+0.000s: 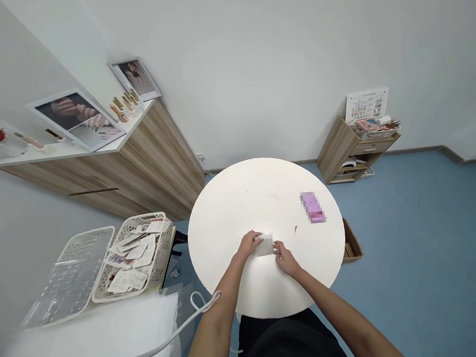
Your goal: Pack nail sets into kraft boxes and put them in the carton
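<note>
"Plastic (66,283) at far left?"

"Yes, clear pieces in a white basket (97,231). Just right of it, a second basket (162,260) holds a heap of packets (145,251). Behind stands a wood-grain cabinet (167,161), two frames (83,118) on its white top."

"And on the tabletop (231,200)?"

"Around the middle, the left hand (249,244) has its fingers on the upper left of a small pale square (264,247). Whether they pinch it or only press on it, I cannot tell."

"So the square is between the hands?"

"It is, on the round white surface. The right hand (285,258) is at its right edge, fingers bent and close together. Whether they grip is too small to make out."

"Further right?"

"A dark mark (295,229), then a purple thing (311,204), blurred into blocks. Past the edge, a brown box (353,258) sits on the floor, partly hidden. Beyond it, by the wall, a low shelf unit (333,144) carries a third basket (376,135)."
</note>
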Available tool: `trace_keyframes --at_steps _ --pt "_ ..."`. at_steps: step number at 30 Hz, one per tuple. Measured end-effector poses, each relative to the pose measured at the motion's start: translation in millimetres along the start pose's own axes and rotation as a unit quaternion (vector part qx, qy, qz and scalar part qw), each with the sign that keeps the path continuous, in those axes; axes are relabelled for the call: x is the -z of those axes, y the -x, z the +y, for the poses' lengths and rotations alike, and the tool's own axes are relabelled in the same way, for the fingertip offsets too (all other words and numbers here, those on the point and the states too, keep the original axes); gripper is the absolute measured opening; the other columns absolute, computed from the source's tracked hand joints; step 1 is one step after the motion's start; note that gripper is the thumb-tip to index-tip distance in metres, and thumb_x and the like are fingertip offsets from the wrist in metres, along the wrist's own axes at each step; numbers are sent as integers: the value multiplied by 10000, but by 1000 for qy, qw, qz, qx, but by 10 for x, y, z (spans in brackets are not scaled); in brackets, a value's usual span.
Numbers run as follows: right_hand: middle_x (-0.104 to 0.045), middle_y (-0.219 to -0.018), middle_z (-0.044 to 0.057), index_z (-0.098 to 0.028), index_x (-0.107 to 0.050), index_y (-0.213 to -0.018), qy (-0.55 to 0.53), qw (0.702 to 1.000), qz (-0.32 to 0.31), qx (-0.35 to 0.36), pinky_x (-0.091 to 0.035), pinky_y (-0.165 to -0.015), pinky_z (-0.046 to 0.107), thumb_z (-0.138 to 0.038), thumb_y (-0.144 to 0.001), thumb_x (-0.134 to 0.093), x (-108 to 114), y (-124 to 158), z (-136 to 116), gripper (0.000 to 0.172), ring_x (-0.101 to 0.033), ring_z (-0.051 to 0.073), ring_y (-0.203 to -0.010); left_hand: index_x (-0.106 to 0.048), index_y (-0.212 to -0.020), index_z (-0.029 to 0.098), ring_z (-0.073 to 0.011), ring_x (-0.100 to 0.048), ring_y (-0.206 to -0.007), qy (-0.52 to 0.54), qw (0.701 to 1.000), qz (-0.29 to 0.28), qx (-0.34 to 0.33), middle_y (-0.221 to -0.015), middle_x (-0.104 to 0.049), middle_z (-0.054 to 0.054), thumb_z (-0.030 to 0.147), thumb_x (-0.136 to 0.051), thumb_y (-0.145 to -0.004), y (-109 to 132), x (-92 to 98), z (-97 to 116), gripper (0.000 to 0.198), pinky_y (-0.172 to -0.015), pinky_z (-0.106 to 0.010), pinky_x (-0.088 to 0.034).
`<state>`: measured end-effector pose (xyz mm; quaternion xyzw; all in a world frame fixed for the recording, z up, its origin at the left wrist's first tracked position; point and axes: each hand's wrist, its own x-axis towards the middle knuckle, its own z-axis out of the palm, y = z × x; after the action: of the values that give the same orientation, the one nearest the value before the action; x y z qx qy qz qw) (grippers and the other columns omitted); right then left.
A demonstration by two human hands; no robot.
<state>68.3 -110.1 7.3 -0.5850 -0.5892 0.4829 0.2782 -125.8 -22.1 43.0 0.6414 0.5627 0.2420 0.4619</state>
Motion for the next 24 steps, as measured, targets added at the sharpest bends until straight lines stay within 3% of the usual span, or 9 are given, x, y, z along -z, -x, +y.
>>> trace_keyframes --at_steps 3,7,11,14,17,20,24 --pt "-463 -1437 94 -260 -311 -1433 61 997 6 47 -474 -989 396 -86 -734 -429 -31 53 -10 730 -582 196 -1164 -687 -961 263 -200 -598 -842 -16 998 55 -1 -941 -647 -24 290 -627 -758 -8 -127 -1 213 -855 -331 -482" --pt "-339 -1521 100 -247 -366 -1449 189 979 -11 77 -382 -1083 455 -78 -725 -447 -82 80 -18 748 -383 248 -1354 -633 -993 239 -194 -595 -870 -83 993 81 -20 -1084 -584 -53 167 -482 -816 76 -265 -34 243 -830 -344 -493" --pt "-384 -1490 134 -242 -419 -1435 303 949 -9 86 -421 -997 465 -43 -732 -447 -80 65 -49 731 -443 292 -1250 -614 -1051 228 -224 -570 -1046 -147 981 113 -57 -1157 -587 -81 127 -389 -859 261 -434 -82 313 -921 -391 -476" --pt "-452 -1434 122 -266 -469 -1402 354 929 1 105 -409 -976 463 -31 -726 -458 -25 44 -74 715 -444 307 -1217 -584 -1192 234 -264 -464 -1276 -166 975 131 -61 -1349 -544 -100 162 -421 -874 442 -585 -71 365 -1094 -483 -344" --pt "-476 -1400 126 -247 -544 -1325 365 923 11 119 -363 -1017 498 -63 -732 -487 47 -4 -91 623 -403 332 -1255 -515 -1324 267 -298 -300 -1425 -165 976 135 -42 -1511 -408 -86 194 -495 -846 613 -661 -26 484 -1165 -567 -177" --pt "-468 -1396 127 -227 -550 -1296 359 922 25 143 -323 -1054 528 -109 -766 -477 70 -88 -144 549 -359 338 -1298 -493 -1356 278 -314 -252 -1450 -139 978 157 7 -1549 -349 -89 210 -550 -806 802 -562 -45 558 -1159 -599 -158" --pt "-454 -1405 141 -204 -493 -1335 350 913 0 209 -347 -1040 531 -159 -811 -438 -126 -192 -335 528 -371 332 -1288 -626 -1180 268 -290 -412 -1365 -52 957 274 85 -1386 -560 -86 259 -562 -814 1306 -171 -292 372 -1148 -576 -221"
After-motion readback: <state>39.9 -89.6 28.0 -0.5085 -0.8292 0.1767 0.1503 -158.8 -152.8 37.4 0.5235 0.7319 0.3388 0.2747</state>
